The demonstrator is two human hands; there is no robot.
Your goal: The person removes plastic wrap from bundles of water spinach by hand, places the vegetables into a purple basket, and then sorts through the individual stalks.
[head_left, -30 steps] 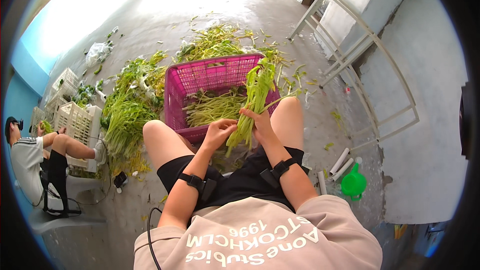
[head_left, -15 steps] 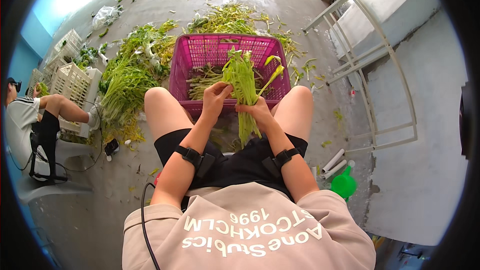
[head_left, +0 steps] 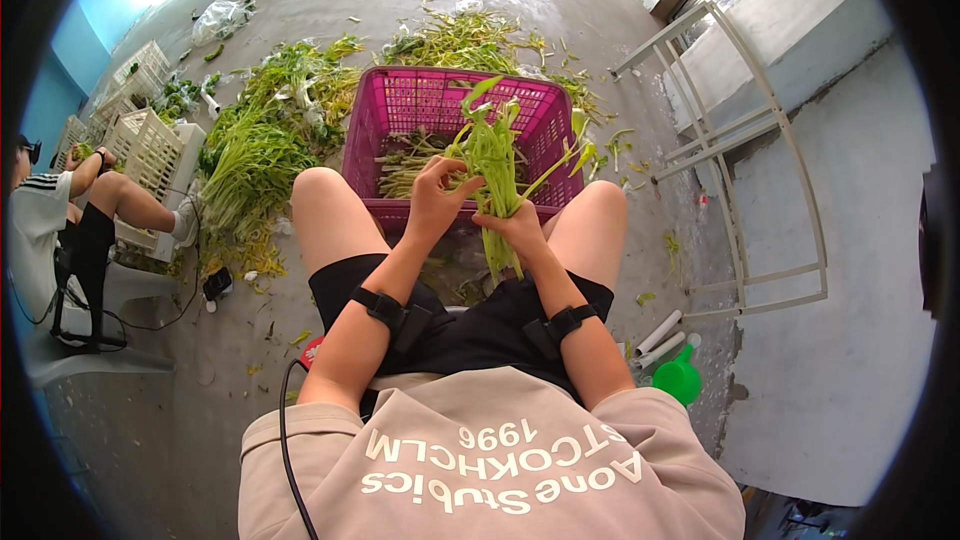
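Note:
A bunch of long-stemmed leafy greens (head_left: 492, 155) stands upright over the near side of a magenta plastic crate (head_left: 362, 130). My right hand (head_left: 517, 227) is wrapped round its lower stalks, and the cut ends hang below the fist. At the bunch's left side, my left hand (head_left: 437, 198) has its fingers bent in against the leaves and stems; what exactly they pinch is partly hidden. One leafy stem leans out to the right. Inside the crate lie more trimmed stalks (head_left: 405, 165), in a loose layer.
Heaped greens (head_left: 255, 145) cover the floor left of the crate, with yellowed leaves (head_left: 465, 45) behind it. A person (head_left: 45, 215) sits at far left beside cream crates (head_left: 142, 155). A white metal frame (head_left: 775, 120), white tubes (head_left: 660, 335) and a green plastic vessel (head_left: 678, 380) are at right.
The bunch has tilted a little, and its loose stem hangs lower to the right. My left hand has shifted slightly right, its fingers further over the stems. My right hand keeps its grip.

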